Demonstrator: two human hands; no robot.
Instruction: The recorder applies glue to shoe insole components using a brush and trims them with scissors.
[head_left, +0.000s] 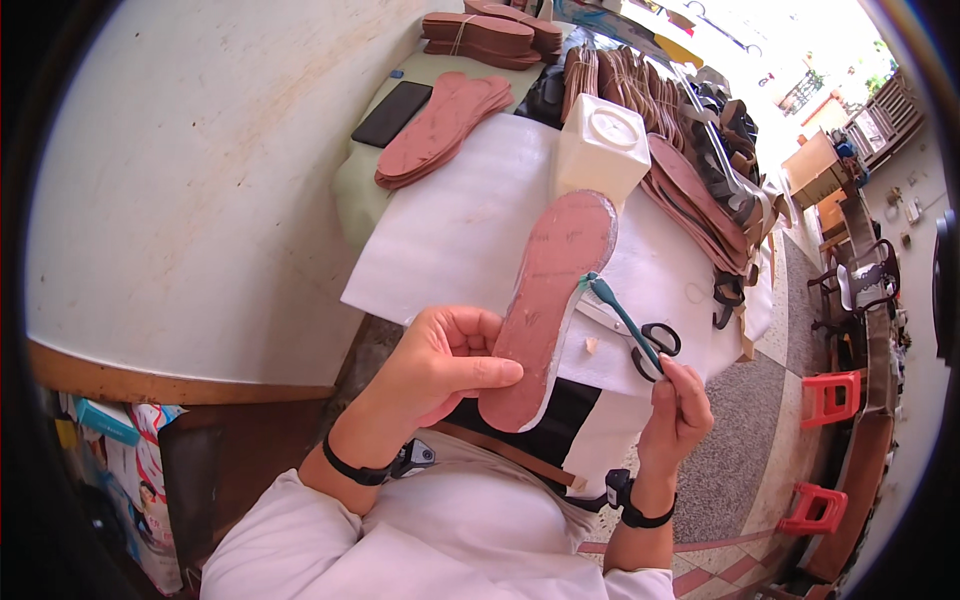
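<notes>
A reddish-brown insole (pixel 560 265) is tilted up in front of me, its lower end pinched between the thumb and fingers of my left hand (pixel 445 365). Whitish material lines its edge. My right hand (pixel 680 405) grips a slim teal-handled brush (pixel 628 316) near the end of the handle. The brush's head touches the insole's right edge, about halfway along. Behind the brush, scissors (pixel 662 340) with black handles lie on the white table covering (pixel 460 220). Beyond the insole's far end stands a square, off-white plastic container (pixel 600 150).
Left of the container are a pile of insoles (pixel 440 130) and a black phone (pixel 392 113). Tied insole bundles (pixel 625 85) line the back, with more insoles (pixel 700 205) at the right. A white wall (pixel 180 200) rises at left. Red stools (pixel 830 398) stand on the floor at right.
</notes>
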